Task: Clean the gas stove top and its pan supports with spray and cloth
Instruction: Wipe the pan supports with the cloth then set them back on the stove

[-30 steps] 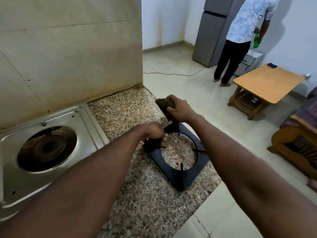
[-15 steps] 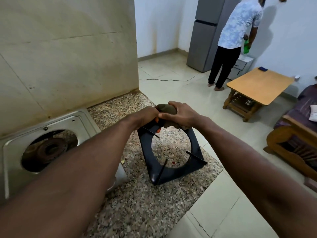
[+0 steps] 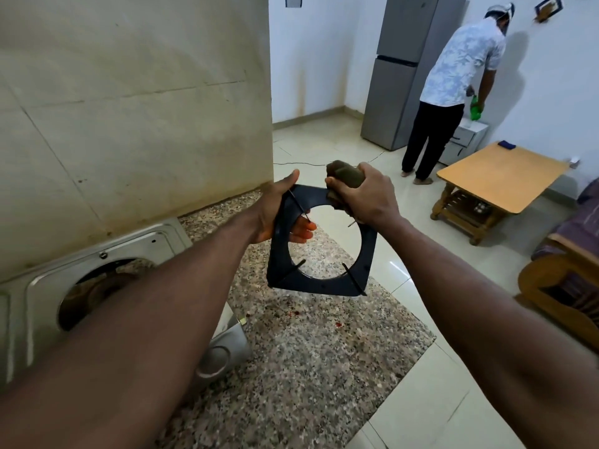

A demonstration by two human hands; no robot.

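A dark square pan support with a round opening and thin prongs hangs upright in the air above the granite counter. My left hand grips its upper left edge, fingers curled through the opening. My right hand clutches a bunched brown cloth and presses it against the support's top right edge. The steel gas stove top sits at the left against the wall, its burner opening partly hidden by my left forearm.
A tiled wall rises behind the stove. The counter's edge drops to a tiled floor on the right. Further off stand a wooden coffee table, a sofa arm, a grey fridge and a person holding a green bottle.
The pan support has risen from the counter into the air and stands upright. My left hand now grips its left edge, and the cloth hand has slid onto the top right edge.
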